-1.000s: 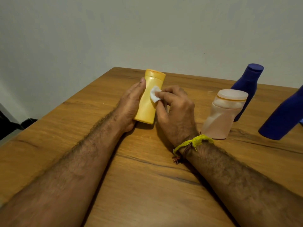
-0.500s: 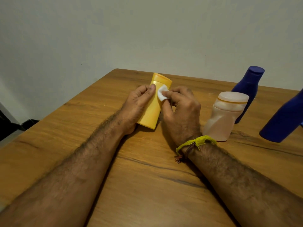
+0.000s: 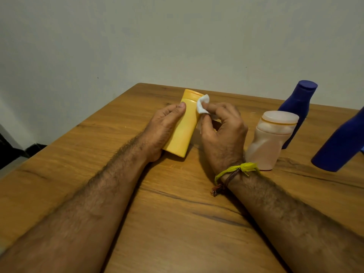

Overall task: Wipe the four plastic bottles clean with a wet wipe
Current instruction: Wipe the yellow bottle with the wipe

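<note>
- Head view looks down over my two bare forearms onto the brown wood-grain tabletop [image 3: 173, 217], which meets a plain pale wall at its far edge.
- My left hand [image 3: 163, 127] grips the yellow flat-sided plastic bottle [image 3: 184, 127], thumb lying along its front face and fingers curled behind it; the bottle leans, its cap pointing toward the far edge and its base near my left wrist.
- My right hand [image 3: 222, 133] pinches the small white wet wipe [image 3: 202, 106] between thumb and forefinger and presses it against the bottle's right side, just below the cap.
- Around my right wrist sits a yellow knotted thread wristband [image 3: 238, 169] with a darker cord beside it.
- Just right of my right hand stands the translucent pinkish plastic bottle with a wide flat cap [image 3: 270, 140], upright, near the right half of the tabletop.
- Behind it, closer to the far edge, stands the dark blue tapered plastic bottle with a round cap [image 3: 297, 105], partly hidden by the pinkish one.
- At the right edge of the frame a second dark blue plastic bottle [image 3: 340, 142] is cut off, so I cannot tell its top.
</note>
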